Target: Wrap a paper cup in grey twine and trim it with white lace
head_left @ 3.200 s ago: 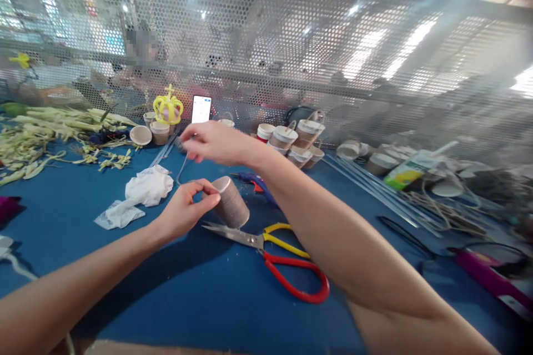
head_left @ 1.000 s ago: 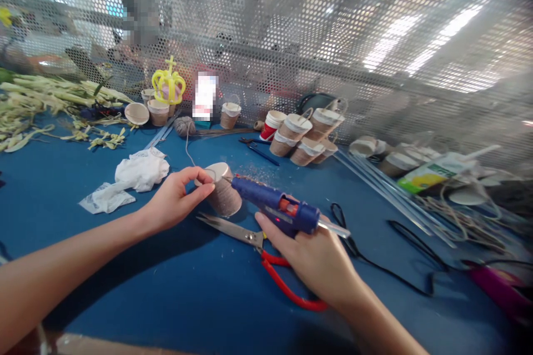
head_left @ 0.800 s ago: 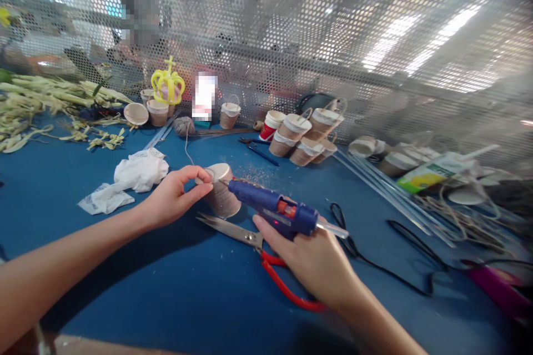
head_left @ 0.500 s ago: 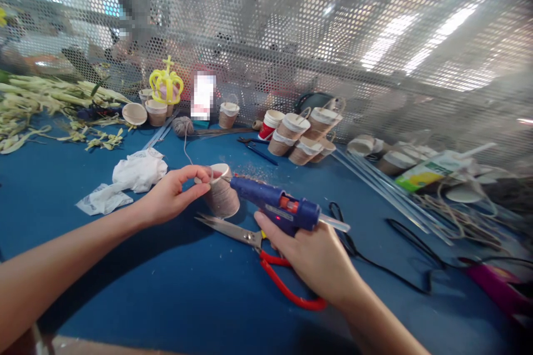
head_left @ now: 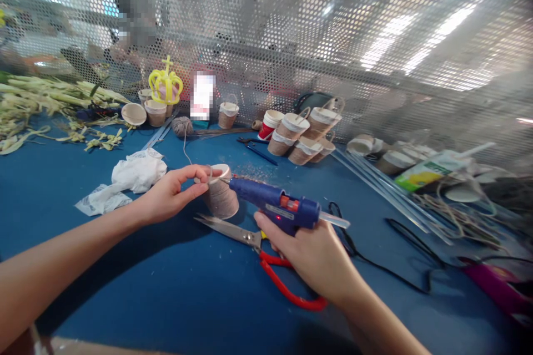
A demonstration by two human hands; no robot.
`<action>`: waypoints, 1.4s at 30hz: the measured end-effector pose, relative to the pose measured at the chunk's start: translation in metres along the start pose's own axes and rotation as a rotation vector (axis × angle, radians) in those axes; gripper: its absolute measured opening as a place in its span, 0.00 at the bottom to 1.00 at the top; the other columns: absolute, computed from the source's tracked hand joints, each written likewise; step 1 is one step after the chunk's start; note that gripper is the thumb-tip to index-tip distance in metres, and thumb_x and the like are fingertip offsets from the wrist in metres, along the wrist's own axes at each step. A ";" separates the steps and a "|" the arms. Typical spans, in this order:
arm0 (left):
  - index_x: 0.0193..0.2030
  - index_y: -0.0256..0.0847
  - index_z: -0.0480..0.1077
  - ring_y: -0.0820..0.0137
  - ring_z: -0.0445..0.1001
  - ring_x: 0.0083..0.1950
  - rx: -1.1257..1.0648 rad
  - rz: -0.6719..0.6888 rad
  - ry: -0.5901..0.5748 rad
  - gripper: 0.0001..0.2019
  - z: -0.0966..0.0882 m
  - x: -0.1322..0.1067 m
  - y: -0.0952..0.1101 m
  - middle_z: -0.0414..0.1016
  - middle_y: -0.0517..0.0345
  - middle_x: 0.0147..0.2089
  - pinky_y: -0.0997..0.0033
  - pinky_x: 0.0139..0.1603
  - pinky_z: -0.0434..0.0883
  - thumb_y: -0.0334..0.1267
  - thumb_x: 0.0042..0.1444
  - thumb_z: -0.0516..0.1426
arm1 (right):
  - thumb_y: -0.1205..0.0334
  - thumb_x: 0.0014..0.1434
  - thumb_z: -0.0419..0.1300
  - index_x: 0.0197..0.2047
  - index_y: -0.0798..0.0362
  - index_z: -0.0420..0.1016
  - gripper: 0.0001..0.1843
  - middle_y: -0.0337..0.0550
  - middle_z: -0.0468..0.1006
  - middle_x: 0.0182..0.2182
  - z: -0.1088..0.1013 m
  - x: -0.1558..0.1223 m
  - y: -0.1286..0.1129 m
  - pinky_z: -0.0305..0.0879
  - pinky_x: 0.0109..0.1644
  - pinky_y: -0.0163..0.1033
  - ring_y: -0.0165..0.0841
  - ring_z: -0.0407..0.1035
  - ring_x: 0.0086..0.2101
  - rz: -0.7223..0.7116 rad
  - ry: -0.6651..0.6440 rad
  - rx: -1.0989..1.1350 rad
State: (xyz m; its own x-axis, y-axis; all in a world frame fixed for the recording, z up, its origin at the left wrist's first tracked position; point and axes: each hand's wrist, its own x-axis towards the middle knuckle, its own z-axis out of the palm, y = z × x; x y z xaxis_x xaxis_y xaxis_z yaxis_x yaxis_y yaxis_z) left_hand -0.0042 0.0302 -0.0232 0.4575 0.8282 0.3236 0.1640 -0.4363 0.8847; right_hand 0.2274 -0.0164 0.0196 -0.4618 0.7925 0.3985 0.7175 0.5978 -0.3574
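The left hand (head_left: 166, 197) reaches in over the blue table (head_left: 175, 294) to a small paper cup wound round with brownish twine (head_left: 221, 199), which stands slightly tilted on the table, pale flat end up. The thumb and forefinger are pinched together on the cup's upper edge, and the other fingers curl loosely beneath them.

The right hand (head_left: 312, 258) is closed round the grip of a blue hot glue gun (head_left: 275, 205) with an orange trigger part and a small red light on its side. The nozzle points at the cup's top rim from the right. I cannot tell whether the tip touches it. A clear stick juts from the back of the gun, away from the cup.

Just in front of the cup lie steel scissors with red and yellow handles (head_left: 266, 252), the blades pointing under it and the red loop passing below the right hand. Left of the cup sits a crumpled white plastic bag (head_left: 133, 172). A thin strand runs from the cup back to a grey-brown ball of twine (head_left: 182, 126). Beside the ball, farther from the cup, is a yellow crown-shaped ornament (head_left: 165, 84). Behind and right of the cup is a cluster of paper tubs with pale tops (head_left: 300, 133), then long clear glue sticks (head_left: 375, 183). A black cord (head_left: 375, 263) snakes across the table to the cup's right. A perforated metal screen (head_left: 291, 39) stands behind everything.
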 end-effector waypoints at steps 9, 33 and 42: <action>0.33 0.39 0.61 0.61 0.61 0.60 0.000 -0.017 -0.005 0.06 0.000 0.000 -0.001 0.67 0.45 0.56 0.55 0.58 0.58 0.38 0.58 0.49 | 0.59 0.54 0.53 0.32 0.53 0.76 0.11 0.39 0.70 0.16 0.000 0.002 0.013 0.59 0.23 0.35 0.30 0.65 0.20 0.058 0.035 0.011; 0.33 0.39 0.60 0.62 0.63 0.57 0.038 -0.007 -0.006 0.06 0.000 0.000 -0.004 0.68 0.46 0.53 0.57 0.57 0.58 0.37 0.58 0.49 | 0.57 0.55 0.54 0.17 0.51 0.60 0.17 0.32 0.64 0.11 0.002 0.000 0.001 0.59 0.17 0.33 0.26 0.59 0.13 0.397 -0.059 0.178; 0.32 0.39 0.60 0.61 0.64 0.56 0.061 -0.020 0.000 0.06 -0.001 0.000 -0.001 0.69 0.46 0.51 0.56 0.56 0.59 0.38 0.58 0.49 | 0.60 0.54 0.53 0.23 0.51 0.70 0.11 0.34 0.65 0.12 0.000 0.002 0.003 0.60 0.21 0.36 0.29 0.61 0.15 0.276 -0.061 0.145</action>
State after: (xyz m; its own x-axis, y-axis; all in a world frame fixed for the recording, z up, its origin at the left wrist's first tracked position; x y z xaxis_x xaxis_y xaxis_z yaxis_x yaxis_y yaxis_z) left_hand -0.0048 0.0308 -0.0236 0.4536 0.8368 0.3065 0.2262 -0.4408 0.8686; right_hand 0.2287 -0.0126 0.0189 -0.2934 0.9304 0.2199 0.7404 0.3667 -0.5634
